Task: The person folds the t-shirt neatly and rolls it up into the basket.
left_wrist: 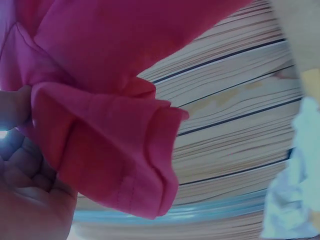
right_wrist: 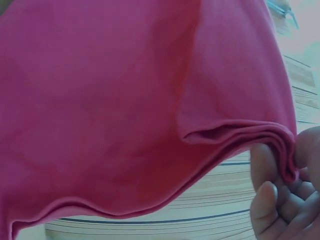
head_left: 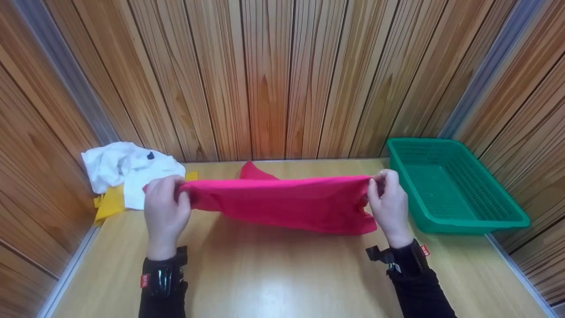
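Observation:
A bright pink T-shirt (head_left: 282, 203) is stretched sideways above the table, its upper edge nearly straight and its lower part hanging. My left hand (head_left: 165, 212) pinches its left end, and my right hand (head_left: 390, 205) pinches the right end. In the left wrist view a hemmed sleeve (left_wrist: 115, 145) droops beside the left thumb (left_wrist: 15, 107). The right wrist view has layered hem edges of the shirt (right_wrist: 150, 125) gathered between the right thumb and fingers (right_wrist: 265, 165). Behind the stretched edge, a pink corner of cloth (head_left: 256, 171) sticks up.
A green plastic basket (head_left: 459, 225) stands at the right, close to my right hand. At the back left, a crumpled white garment (head_left: 128, 163) lies over yellow cloth (head_left: 110, 204). Wood-panelled walls (head_left: 282, 79) border the wooden table (head_left: 273, 282).

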`<state>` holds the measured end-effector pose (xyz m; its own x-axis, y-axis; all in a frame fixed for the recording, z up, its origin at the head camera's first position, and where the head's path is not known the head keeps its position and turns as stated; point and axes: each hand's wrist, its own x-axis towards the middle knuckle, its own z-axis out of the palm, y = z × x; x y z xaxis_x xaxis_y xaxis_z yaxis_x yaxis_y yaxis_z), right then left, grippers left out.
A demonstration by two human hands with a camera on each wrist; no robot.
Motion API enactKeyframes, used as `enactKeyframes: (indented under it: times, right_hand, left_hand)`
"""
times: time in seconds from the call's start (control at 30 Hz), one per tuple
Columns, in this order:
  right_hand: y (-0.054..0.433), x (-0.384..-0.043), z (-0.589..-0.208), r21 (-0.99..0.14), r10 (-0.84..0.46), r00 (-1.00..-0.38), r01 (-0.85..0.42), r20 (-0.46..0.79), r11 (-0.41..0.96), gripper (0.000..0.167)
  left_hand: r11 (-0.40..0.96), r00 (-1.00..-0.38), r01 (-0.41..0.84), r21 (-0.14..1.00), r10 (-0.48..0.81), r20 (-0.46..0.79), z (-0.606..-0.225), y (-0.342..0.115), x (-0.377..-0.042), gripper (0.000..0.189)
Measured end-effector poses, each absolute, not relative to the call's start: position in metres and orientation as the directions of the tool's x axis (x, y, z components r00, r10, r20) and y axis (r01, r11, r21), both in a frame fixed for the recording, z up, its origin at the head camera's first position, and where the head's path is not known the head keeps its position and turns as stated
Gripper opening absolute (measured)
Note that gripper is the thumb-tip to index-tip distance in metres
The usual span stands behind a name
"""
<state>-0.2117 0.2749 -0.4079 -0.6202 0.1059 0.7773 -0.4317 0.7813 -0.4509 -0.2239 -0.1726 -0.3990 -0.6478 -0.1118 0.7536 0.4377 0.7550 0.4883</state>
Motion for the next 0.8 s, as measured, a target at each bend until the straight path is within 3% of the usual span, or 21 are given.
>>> enactKeyframes:
  times: [0.13, 0.2, 0.3, 0.5, 0.6, 0.8]
  right_hand:
    - [0.274, -0.203, -0.402, -0.44, 0.123, -0.566, -0.467, 0.815, 0.767, 0.015]
    - [0.274, -0.201, -0.399, -0.445, 0.129, -0.561, -0.474, 0.818, 0.76, 0.015]
    - [0.276, -0.203, -0.397, -0.47, 0.113, -0.611, -0.463, 0.783, 0.752, 0.016]
    - [0.276, -0.229, -0.404, -0.653, 0.063, -0.843, -0.365, 0.535, 0.663, 0.015]
    - [0.27, -0.253, -0.407, -0.778, 0.029, -0.903, -0.352, 0.428, 0.52, 0.013]
    - [0.256, -0.302, -0.396, -0.911, 0.052, -0.944, -0.3, 0.327, 0.283, 0.005]
  left_hand:
    - [0.744, -0.559, 0.515, 0.425, -0.084, 0.825, -0.385, -0.173, -0.209, 0.021]
    - [0.736, -0.553, 0.535, 0.416, -0.068, 0.83, -0.381, -0.174, -0.206, 0.021]
    - [0.733, -0.621, 0.505, 0.455, -0.058, 0.782, -0.381, -0.175, -0.208, 0.02]
    - [0.795, -0.844, 0.268, 0.543, -0.078, 0.531, -0.394, -0.177, -0.238, 0.018]
    - [0.832, -0.891, 0.183, 0.525, -0.086, 0.446, -0.399, -0.179, -0.263, 0.016]
    - [0.827, -0.927, 0.044, 0.561, -0.176, 0.331, -0.394, -0.177, -0.305, 0.018]
